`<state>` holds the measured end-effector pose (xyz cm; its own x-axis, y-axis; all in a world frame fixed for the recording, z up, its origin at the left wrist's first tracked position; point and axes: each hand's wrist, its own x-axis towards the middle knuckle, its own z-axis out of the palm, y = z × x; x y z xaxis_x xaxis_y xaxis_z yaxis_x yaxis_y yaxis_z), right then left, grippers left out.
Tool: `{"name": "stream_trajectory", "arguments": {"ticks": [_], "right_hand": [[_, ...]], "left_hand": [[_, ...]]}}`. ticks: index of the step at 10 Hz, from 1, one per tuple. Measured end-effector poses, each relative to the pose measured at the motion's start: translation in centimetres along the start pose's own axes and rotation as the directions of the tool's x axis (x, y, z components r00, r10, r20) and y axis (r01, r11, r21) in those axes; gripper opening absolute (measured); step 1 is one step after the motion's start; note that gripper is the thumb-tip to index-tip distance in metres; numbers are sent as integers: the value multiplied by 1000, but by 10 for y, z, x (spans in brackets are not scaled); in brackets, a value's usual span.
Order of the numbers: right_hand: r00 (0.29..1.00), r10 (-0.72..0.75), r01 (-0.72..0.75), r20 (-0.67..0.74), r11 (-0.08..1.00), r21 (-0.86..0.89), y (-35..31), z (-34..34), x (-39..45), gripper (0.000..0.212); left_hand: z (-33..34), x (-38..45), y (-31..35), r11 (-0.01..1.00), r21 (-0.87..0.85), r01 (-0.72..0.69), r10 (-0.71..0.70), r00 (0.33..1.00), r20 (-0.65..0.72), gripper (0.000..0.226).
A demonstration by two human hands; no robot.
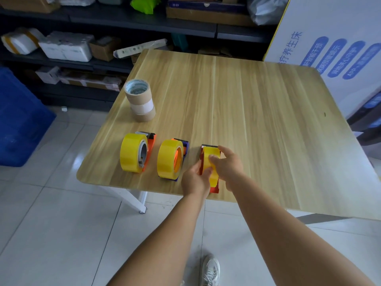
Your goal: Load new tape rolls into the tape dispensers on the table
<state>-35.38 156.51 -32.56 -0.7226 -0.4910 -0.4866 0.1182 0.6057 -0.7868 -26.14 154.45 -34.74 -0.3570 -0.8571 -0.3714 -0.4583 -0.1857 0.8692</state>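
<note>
At about ten o'clock on the counter stands a stack of brown tape rolls, set back from the near edge, I judge so that it stays clear of the work.

Along the near edge, from about eight o'clock toward six, three dispensers sit in a row. The first, an orange dispenser, already carries a full yellow roll on its hub and stands on edge, well apart from my hands. Just beside it the blue dispenser carries its own yellow roll, also upright. Both look loaded, so I take them as done.

At six o'clock is the red dispenser, where I am working. My left hand has its grip curled round the near left side of the frame, thumb against the yellow tape roll, to steady it, I think. My right hand wraps over the roll from the right, its fingers curled round the top and far side and its thumb lying across the roll's face, I judge to press it onto the hub. Whether the roll is fully seated I cannot tell, as my fingers hide the hub.
</note>
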Motion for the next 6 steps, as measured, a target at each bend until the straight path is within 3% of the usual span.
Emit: {"name": "stream_trajectory", "arguments": {"ticks": [2, 5, 6], "right_hand": [[1000, 20, -20, 7, 999, 30, -3, 0, -1, 53], [999, -23, 30, 34, 977, -210, -16, 5, -15, 60], [998, -55, 57, 15, 961, -269, -27, -2, -23, 65]], "left_hand": [[-3, 0, 3, 995, 94, -29, 27, 999, 31, 35], [-19, 4, 15, 918, 312, -244, 216, 969, 120, 34], [-32, 11, 32, 853, 435, -290, 234, 956, 180, 54]]}}
